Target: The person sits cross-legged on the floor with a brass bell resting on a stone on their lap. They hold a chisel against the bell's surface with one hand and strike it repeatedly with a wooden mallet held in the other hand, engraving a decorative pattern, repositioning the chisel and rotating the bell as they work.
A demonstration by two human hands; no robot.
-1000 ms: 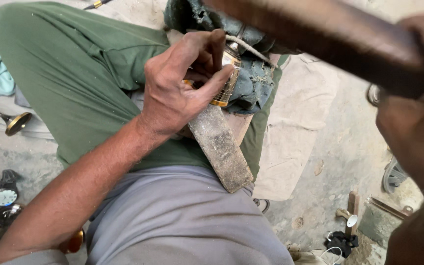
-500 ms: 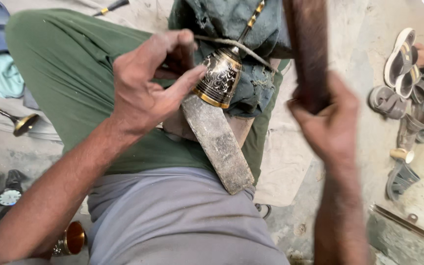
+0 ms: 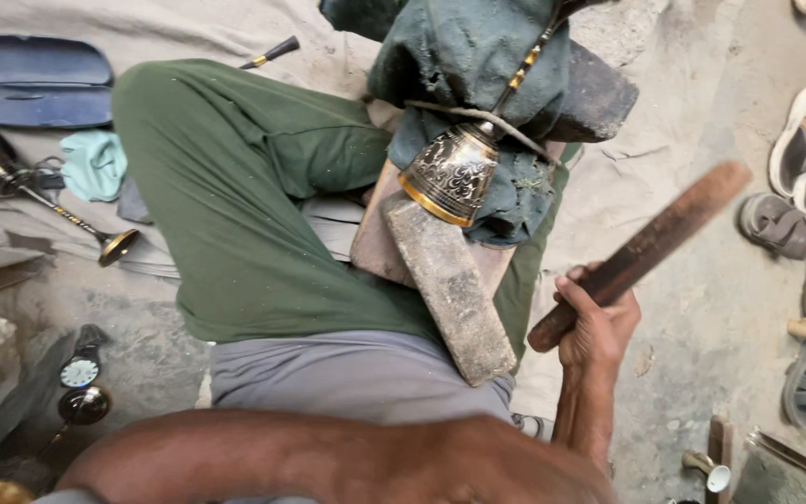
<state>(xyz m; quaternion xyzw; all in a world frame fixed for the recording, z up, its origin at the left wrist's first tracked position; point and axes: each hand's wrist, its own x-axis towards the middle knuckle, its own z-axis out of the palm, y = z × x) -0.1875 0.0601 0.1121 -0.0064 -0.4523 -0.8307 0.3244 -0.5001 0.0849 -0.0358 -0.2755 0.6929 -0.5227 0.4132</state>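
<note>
Head view: right hand clenched round the low end of a stiff, hefty-looking wooden stick, right of the engraved brass goblet; left hand's hidden, can't tell.

The left hand lay out of view; only its forearm crossed the bottom edge, blurred and close. The wooden stick was smeared along its upper end. The engraved brass goblet had its stem buried in the dark cloth, whose top ran off the picture. The sandals were cut by the right edge
</note>
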